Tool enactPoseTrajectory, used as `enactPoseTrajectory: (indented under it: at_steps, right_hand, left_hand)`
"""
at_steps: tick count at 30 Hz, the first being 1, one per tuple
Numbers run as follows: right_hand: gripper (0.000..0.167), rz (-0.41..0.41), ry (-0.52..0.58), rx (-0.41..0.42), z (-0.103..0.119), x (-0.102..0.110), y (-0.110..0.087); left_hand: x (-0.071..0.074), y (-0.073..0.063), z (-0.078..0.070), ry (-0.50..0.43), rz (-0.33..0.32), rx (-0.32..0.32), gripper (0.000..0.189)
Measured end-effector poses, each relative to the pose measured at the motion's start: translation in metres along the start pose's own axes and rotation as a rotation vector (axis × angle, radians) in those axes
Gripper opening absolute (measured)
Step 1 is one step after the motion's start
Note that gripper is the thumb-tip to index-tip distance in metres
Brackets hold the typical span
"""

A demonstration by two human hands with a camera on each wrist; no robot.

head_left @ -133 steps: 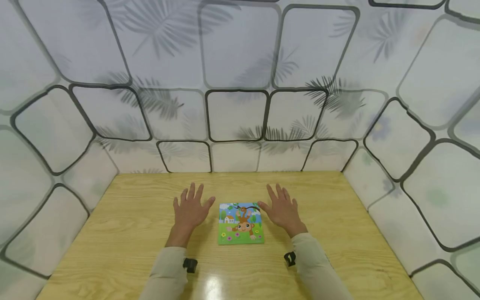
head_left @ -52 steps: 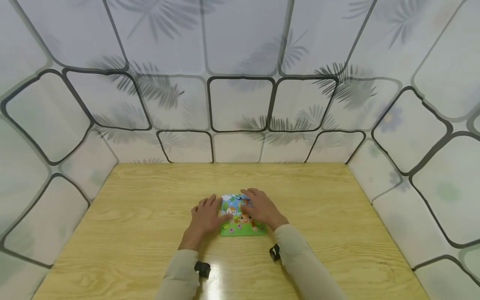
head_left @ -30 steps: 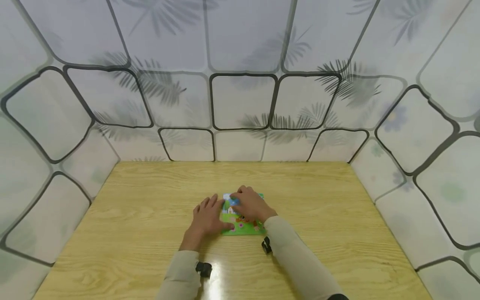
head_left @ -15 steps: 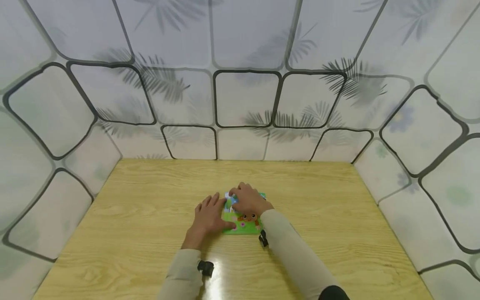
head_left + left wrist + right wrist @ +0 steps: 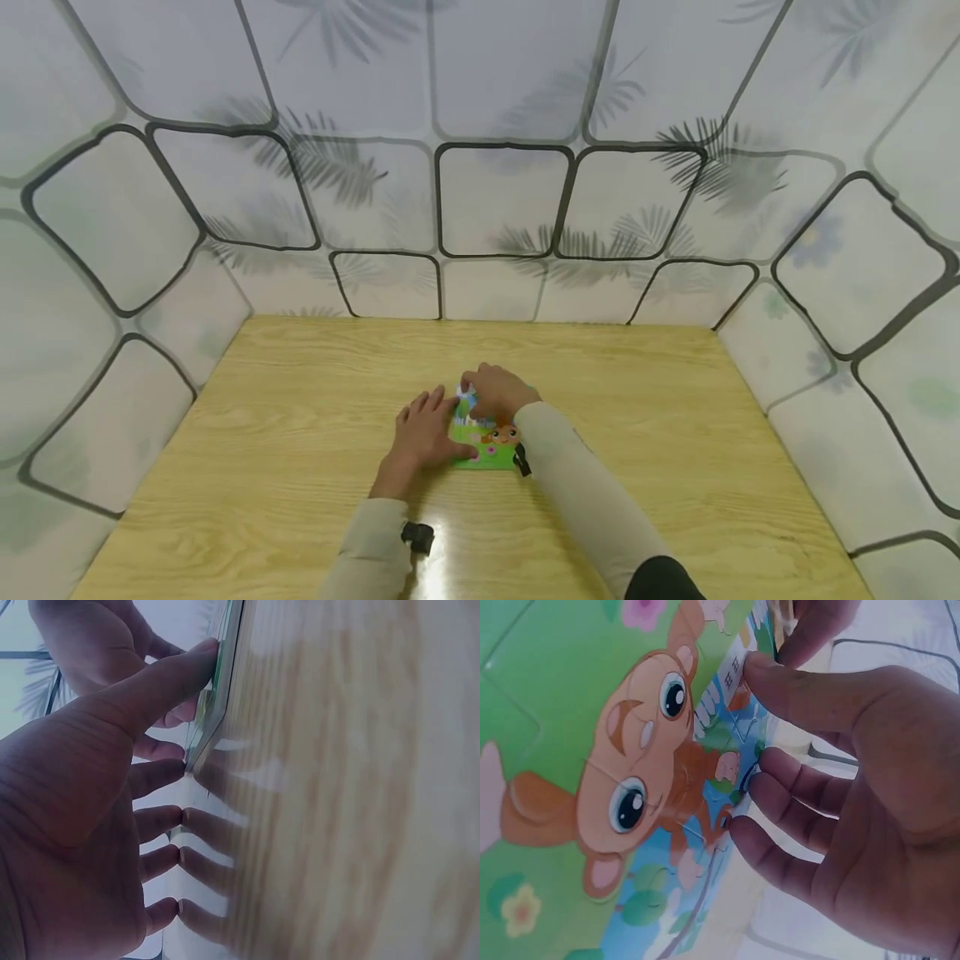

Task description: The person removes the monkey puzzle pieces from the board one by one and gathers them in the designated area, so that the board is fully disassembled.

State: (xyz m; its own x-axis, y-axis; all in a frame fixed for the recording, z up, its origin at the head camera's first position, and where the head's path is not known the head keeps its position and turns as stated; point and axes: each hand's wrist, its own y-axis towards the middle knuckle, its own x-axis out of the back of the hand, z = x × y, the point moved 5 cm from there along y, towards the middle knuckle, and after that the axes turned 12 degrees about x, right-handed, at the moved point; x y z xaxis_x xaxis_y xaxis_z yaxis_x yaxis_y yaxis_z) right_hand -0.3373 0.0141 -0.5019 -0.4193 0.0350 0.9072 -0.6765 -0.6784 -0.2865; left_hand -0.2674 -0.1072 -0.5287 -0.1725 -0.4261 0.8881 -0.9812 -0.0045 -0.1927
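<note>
A square jigsaw puzzle (image 5: 487,458) with a cartoon monkey lies flat on the table; in the right wrist view seams cross the picture (image 5: 634,780). My left hand (image 5: 425,433) braces its left side. In the left wrist view that thumb presses on the puzzle's face near its edge (image 5: 231,664), while the straight fingers touch the tabletop. Over the upper left part bends my right hand (image 5: 498,392), its fingers curled and thumb on the house picture. It grips at the puzzle there, though the hand hides the exact piece. No piece visibly stands up.
Pale wood table (image 5: 315,400) surrounds the puzzle. Patterned fabric walls (image 5: 502,200) rise at the back and both sides. A small black wrist device (image 5: 418,537) sits at the left cuff, another (image 5: 522,460) at the right.
From hovering apart beside the puzzle, both hands have come onto it. The left hand has settled at the left edge; the right has slid leftward over the top and curled its fingers.
</note>
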Motion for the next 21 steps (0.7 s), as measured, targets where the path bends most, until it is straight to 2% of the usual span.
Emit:
enactPoseTrajectory:
  at_steps: [8, 16, 21]
  right_hand:
    - [0.054, 0.008, -0.056, 0.014, 0.0008, 0.0024, 0.0022]
    - [0.051, 0.029, 0.001, -0.022, -0.0006, 0.0023, 0.0058]
    - [0.053, 0.012, 0.032, -0.016, -0.0030, 0.0002, 0.0088]
  left_hand:
    - [-0.0011, 0.0016, -0.0005, 0.012, -0.006, 0.013, 0.097]
    - [-0.0008, 0.0008, -0.0019, -0.001, -0.004, 0.014, 0.097]
    - [0.0016, -0.0004, -0.0024, 0.006, 0.002, 0.017, 0.097]
